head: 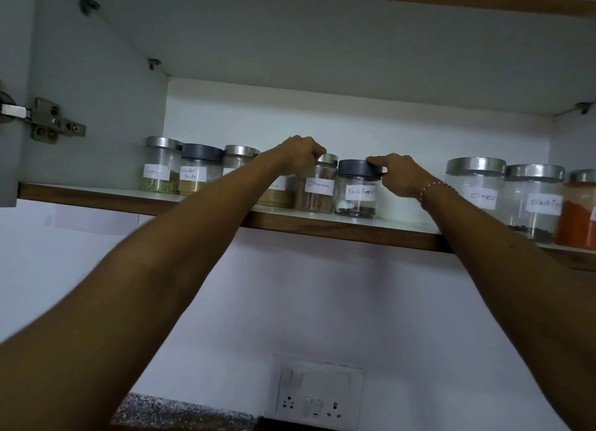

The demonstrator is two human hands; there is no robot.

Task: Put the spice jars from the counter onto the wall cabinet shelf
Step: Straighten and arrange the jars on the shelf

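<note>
Cinnamon jar lid in left hand grip; right hand grips Black Pepper jar lid.

The shelf is crowded along its length by jars; open room is left above their lids, along the front edge, and between the Black Pepper jar and Cloves jar.

— What stands on the shelf?

— Clear glass spice jars, upright in a row: the Cinnamon jar, steel-lidded, touching the Black Pepper jar with its dark lid.

— And further along?

— To the right, larger jars: the Cloves jar (nearly empty), then the red powder jar.
</note>
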